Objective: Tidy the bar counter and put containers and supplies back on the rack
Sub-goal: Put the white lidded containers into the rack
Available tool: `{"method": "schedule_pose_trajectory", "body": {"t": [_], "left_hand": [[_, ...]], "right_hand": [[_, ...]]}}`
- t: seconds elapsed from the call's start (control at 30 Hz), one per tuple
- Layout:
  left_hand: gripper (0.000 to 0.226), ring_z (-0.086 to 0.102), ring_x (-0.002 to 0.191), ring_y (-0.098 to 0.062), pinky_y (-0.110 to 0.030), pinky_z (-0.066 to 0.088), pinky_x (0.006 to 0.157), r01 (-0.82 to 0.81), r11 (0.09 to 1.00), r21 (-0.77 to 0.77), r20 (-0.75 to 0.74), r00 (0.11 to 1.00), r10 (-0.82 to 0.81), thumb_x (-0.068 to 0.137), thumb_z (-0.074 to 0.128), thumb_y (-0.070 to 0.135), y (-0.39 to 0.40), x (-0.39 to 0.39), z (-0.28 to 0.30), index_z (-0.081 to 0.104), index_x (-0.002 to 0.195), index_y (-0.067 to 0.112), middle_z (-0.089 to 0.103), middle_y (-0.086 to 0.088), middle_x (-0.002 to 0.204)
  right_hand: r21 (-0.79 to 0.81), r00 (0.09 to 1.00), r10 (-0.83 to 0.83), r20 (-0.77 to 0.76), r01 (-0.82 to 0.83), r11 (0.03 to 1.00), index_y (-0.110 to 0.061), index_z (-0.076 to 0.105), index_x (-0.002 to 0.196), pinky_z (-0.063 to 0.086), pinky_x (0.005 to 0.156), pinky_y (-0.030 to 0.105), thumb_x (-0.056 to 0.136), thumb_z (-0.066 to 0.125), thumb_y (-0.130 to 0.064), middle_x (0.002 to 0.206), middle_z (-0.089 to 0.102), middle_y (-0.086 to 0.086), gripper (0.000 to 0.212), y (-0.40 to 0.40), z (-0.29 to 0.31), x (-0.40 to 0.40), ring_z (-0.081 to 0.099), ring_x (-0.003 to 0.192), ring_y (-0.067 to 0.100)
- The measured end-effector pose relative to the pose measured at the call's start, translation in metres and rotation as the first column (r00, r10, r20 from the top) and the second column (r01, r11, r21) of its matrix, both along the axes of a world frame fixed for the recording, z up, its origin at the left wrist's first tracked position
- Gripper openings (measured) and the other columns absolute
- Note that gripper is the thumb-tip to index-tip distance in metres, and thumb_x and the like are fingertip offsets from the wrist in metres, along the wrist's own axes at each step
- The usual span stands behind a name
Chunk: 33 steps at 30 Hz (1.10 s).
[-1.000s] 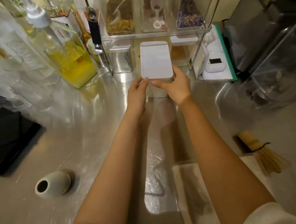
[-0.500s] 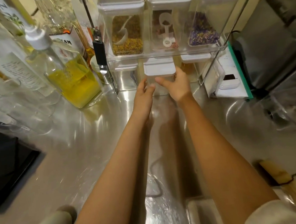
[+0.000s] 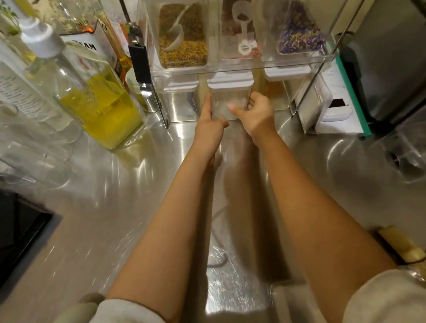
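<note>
The lower shelf of the rack (image 3: 241,68) is filled side by side: the middle clear container (image 3: 230,95) stands between a white-lidded container (image 3: 178,98) on its left and another (image 3: 284,84) on its right, with the clear upper shelf close over their lids, so that tier can only be reached from the front. The left hand (image 3: 208,126) and right hand (image 3: 256,113) take up that front gap, touching the middle container. Left of the rack a yellow-liquid bottle (image 3: 99,106) and a black-handled tool (image 3: 140,66) crowd the table (image 3: 104,193), a white box (image 3: 328,109) stands close on the right, and the table's middle stretch lies bare.
</note>
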State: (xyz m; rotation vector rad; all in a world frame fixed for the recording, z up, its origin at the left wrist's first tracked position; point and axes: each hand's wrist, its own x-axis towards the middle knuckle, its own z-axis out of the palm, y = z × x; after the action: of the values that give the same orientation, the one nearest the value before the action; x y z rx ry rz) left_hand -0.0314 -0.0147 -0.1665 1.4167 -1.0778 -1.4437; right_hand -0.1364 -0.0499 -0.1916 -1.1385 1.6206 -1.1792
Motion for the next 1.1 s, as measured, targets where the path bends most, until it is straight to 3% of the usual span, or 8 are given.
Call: {"method": "schedule_pose_trajectory", "body": {"t": [0.07,0.17,0.23,0.37,0.67,0.9,1.03,1.1], "left_hand": [[0.081,0.047,0.102,0.009,0.001,0.042,0.067,0.009,1.0,0.006,-0.007,1.0,-0.009,0.083,0.037,-0.018,0.0,0.001,-0.003,0.011,0.151,0.019,0.037,0.004,0.143],[0.09,0.036,0.121,0.0,-0.003,0.044,0.074,0.058,0.998,-0.005,-0.062,0.996,-0.058,0.078,0.032,-0.023,0.001,0.004,-0.011,0.007,0.151,0.023,0.026,0.005,0.152],[0.095,0.032,0.128,-0.002,-0.001,0.044,0.07,0.097,0.995,0.007,-0.07,0.993,-0.096,0.076,0.031,-0.025,0.004,0.005,-0.017,0.004,0.151,0.027,0.021,0.004,0.155],[0.099,0.038,0.121,-0.004,-0.001,0.043,0.065,0.119,0.993,0.014,-0.015,0.993,-0.118,0.075,0.034,-0.024,0.003,0.005,-0.026,0.0,0.15,0.031,0.019,0.0,0.158],[0.098,0.048,0.093,0.011,-0.002,0.044,0.063,0.125,0.992,0.003,-0.023,0.992,-0.125,0.076,0.034,-0.024,-0.002,0.002,-0.027,-0.001,0.15,0.029,0.024,-0.003,0.156],[0.097,0.029,0.138,-0.009,-0.004,0.044,0.073,0.143,0.99,0.018,-0.037,0.989,-0.142,0.077,0.034,-0.023,-0.003,0.005,-0.026,-0.002,0.15,0.03,0.017,0.002,0.158],[0.094,0.035,0.115,0.004,0.003,0.04,0.06,0.147,0.989,0.031,0.007,0.989,-0.148,0.08,0.034,-0.022,-0.001,0.002,-0.019,-0.002,0.151,0.028,0.015,0.001,0.158],[0.092,0.044,0.093,0.017,0.003,0.039,0.056,0.132,0.991,0.021,0.013,0.991,-0.132,0.081,0.034,-0.021,-0.003,0.001,-0.02,-0.002,0.151,0.028,0.018,0.001,0.158]], "right_hand": [[0.032,0.999,-0.021,-0.026,0.022,0.999,0.001,0.063,0.109,0.052,0.095,0.035,0.079,0.068,-0.002,0.108,0.069,0.015,0.03,0.002,-0.01,-0.002,0.066,0.104,0.028],[0.037,0.998,-0.051,-0.041,0.052,0.998,0.002,0.065,0.107,0.052,0.091,0.027,0.078,0.066,0.003,0.103,0.069,0.014,0.029,0.003,-0.014,-0.002,0.066,0.1,0.025],[0.032,0.997,-0.062,-0.049,0.063,0.997,0.002,0.066,0.106,0.053,0.091,0.029,0.077,0.066,0.003,0.099,0.069,0.011,0.029,0.003,-0.014,-0.001,0.067,0.096,0.023],[0.004,0.988,-0.116,-0.098,0.117,0.993,0.004,0.067,0.099,0.053,0.091,0.044,0.075,0.067,-0.001,0.099,0.071,0.022,0.025,0.005,-0.016,0.003,0.066,0.099,0.037],[-0.012,0.983,-0.153,-0.104,0.152,0.988,0.0,0.066,0.111,0.053,0.092,0.03,0.078,0.065,0.004,0.105,0.07,0.015,0.034,0.005,-0.013,0.006,0.067,0.101,0.027],[-0.023,0.983,-0.157,-0.1,0.155,0.988,-0.001,0.063,0.118,0.05,0.092,0.023,0.081,0.065,0.001,0.11,0.069,0.012,0.037,0.006,-0.014,0.007,0.065,0.102,0.021],[0.002,0.982,-0.148,-0.119,0.149,0.989,-0.002,0.063,0.119,0.051,0.094,0.025,0.082,0.065,-0.001,0.111,0.069,0.012,0.037,0.002,-0.014,0.007,0.065,0.103,0.022],[0.015,0.98,-0.141,-0.141,0.145,0.989,-0.001,0.062,0.12,0.051,0.093,0.024,0.083,0.064,-0.001,0.112,0.068,0.011,0.037,0.002,-0.013,0.008,0.064,0.104,0.021]]}}
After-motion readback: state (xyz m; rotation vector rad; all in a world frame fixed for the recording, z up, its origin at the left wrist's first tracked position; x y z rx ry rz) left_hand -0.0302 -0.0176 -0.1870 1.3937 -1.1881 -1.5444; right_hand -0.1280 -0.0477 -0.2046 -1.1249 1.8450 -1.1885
